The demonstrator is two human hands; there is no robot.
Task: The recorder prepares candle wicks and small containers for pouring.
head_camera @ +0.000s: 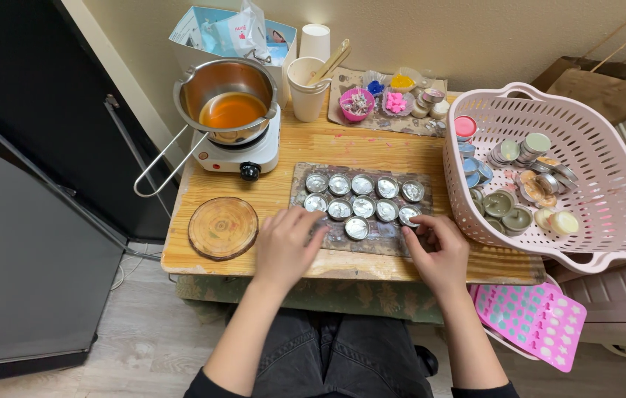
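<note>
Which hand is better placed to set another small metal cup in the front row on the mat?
Probably the right hand: it rests at the mat edge beside the open front-row space, nearest the basket.

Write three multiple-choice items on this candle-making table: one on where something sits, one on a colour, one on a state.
1. Where is the round wooden slab?
A. in the basket
B. left of the tray of tins
C. on the hot plate

2. What colour is the liquid in the metal pot?
A. orange
B. blue
C. green

3. How are the metal tins on the tray?
A. filled with wax
B. stacked in a pile
C. empty, in rows

B: the slab lies by the left hand, beside the tray.
A: the pot holds orange liquid.
C: bare shiny bottoms show, near the right hand.
</note>
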